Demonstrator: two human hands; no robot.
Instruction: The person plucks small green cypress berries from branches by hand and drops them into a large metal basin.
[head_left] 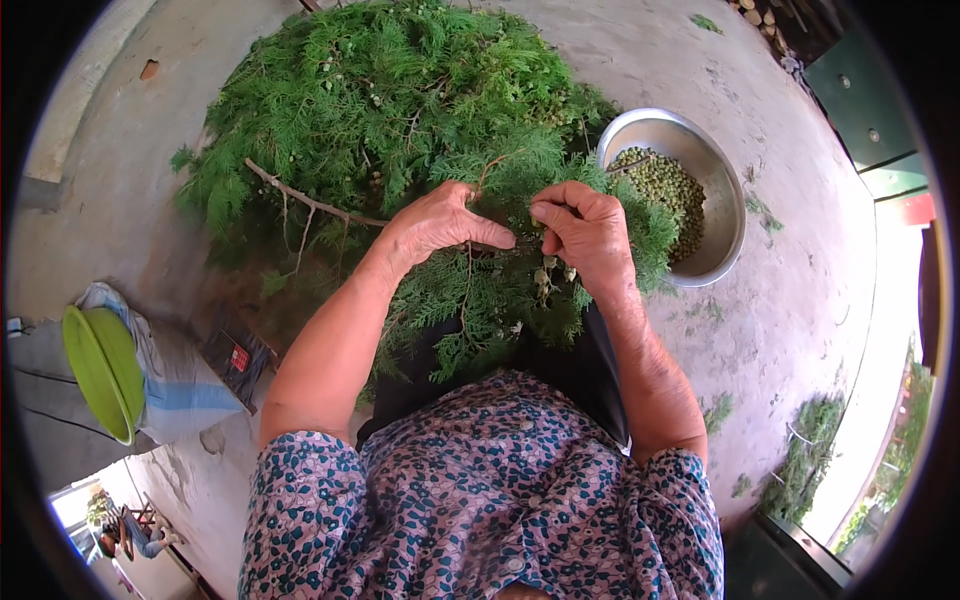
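A leafy evergreen branch [315, 204] with flat, scaly green sprays lies across my lap, its bare brown stem pointing left. My left hand [445, 228] is closed around this stem, the thumb stretched toward the right. Close beside it, my right hand [590, 235] pinches a small green cone [537, 222] between thumb and fingers, mostly covered by them. Just below the right hand hang several pale green cones [546, 278] on the sprays. A metal bowl [728, 235] stands to the right, part filled with small green cones [670, 195]; a twig rests over them.
A large heap of cut evergreen branches [390, 80] lies on the concrete floor ahead. At the left are a lime-green basin [105, 372] and a white-and-blue sack [180, 375]. Loose sprigs [805, 455] lie at the right near the doorway. A dark green cabinet [865, 105] stands at far right.
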